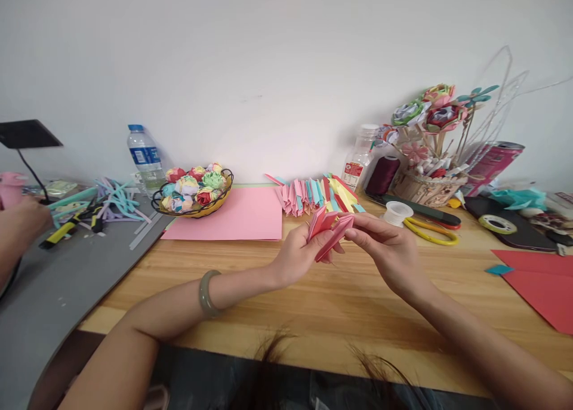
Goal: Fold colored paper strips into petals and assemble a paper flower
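Note:
Several folded pink and red paper pieces [330, 234] are bunched together above the wooden table. My left hand [301, 252] grips the bunch from the left, its thumb across the front. On the right side, my right hand [387, 243] pinches the edge of the same pieces between thumb and fingers. Just behind the hands, a row of folded pink, blue and yellow paper pieces [298, 196] lies on the table. Pink paper sheets [242, 219] lie flat to the left of that row.
A basket of paper flowers [210, 208] and a water bottle [145, 159] stand at the left. Yellow-handled scissors [432, 231], a clear spool [397, 212] and red paper [544, 284] lie to the right. Another person's hand [29, 219] is at the far left.

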### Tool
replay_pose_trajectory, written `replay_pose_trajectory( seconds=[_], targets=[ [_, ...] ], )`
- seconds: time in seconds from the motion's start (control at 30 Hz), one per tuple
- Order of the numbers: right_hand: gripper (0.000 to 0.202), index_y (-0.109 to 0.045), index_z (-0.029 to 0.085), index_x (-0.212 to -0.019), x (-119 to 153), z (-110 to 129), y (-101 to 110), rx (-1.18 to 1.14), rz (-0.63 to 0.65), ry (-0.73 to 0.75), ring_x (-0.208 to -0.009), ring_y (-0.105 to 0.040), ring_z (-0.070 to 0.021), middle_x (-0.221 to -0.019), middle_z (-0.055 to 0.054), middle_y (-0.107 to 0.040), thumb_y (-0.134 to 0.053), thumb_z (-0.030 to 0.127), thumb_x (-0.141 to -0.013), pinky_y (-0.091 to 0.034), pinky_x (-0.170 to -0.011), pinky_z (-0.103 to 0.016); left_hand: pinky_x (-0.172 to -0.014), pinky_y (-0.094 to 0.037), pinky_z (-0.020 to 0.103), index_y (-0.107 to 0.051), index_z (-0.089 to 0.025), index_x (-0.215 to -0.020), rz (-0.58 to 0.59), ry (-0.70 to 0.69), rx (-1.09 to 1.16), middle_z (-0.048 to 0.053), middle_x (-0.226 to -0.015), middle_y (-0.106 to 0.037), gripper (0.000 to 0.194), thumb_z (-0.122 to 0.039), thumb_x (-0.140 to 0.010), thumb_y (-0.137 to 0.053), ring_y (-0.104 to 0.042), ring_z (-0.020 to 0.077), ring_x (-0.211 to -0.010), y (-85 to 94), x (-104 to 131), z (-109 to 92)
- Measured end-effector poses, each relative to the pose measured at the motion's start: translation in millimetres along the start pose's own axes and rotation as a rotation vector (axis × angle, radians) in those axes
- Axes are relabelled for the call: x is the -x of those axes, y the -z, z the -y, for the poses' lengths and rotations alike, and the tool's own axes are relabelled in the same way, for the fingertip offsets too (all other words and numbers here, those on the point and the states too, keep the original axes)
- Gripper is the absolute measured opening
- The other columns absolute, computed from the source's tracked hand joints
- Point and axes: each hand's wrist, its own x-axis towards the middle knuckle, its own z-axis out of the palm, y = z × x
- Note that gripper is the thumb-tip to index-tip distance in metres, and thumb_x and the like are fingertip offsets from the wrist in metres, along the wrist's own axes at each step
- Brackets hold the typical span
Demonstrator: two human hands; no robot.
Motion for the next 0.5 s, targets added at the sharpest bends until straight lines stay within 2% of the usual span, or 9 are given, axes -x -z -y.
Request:
replay_pose_trajectory(
  seconds=[0.17,0.33,0.5],
  targets=[
    [0.022,-0.068,0.028,-0.095,0,-1,0,-0.07,0.036,-0.076,-0.087,-0.06,-0.0186,-0.092,0.001,-0.068,-0.062,0.038,-0.075,-0.048,-0.081,-0.033,-0.05,-0.045,0.019,-0.055,-0.019,-0.117,-0.08,-0.12,-0.173,0.005,-0.08,-0.062,0.041,-0.041,-0.083,-0.049,-0.052,0.0079,-0.055,-1.9,3,-3],
    [0.022,-0.069,0.026,-0.092,0,-3,0,-0.16,0.011,-0.184,-0.078,-0.06,-0.0162,-0.083,0.0,-0.069,-0.061,0.038,-0.076,-0.048,-0.075,-0.03,-0.06,-0.046,0.022,-0.055,-0.017,-0.117,-0.168,-0.193,-0.312,0.006,-0.089,-0.064,0.037,-0.034,-0.084,-0.048,-0.058,0.0124,-0.067,1.9,4,5],
    [0.025,-0.069,0.019,-0.08,-1,-1,0,-0.017,-0.022,-0.244,-0.067,-0.057,-0.0148,-0.071,-0.002,-0.066,-0.059,0.041,-0.075,-0.046,-0.063,-0.027,-0.066,-0.046,0.024,-0.064,-0.017,-0.101,-0.217,-0.264,-0.388,0.003,-0.083,-0.067,0.026,-0.031,-0.082,-0.053,-0.06,0.0142,-0.072,6.1,2,10]
  ],
)
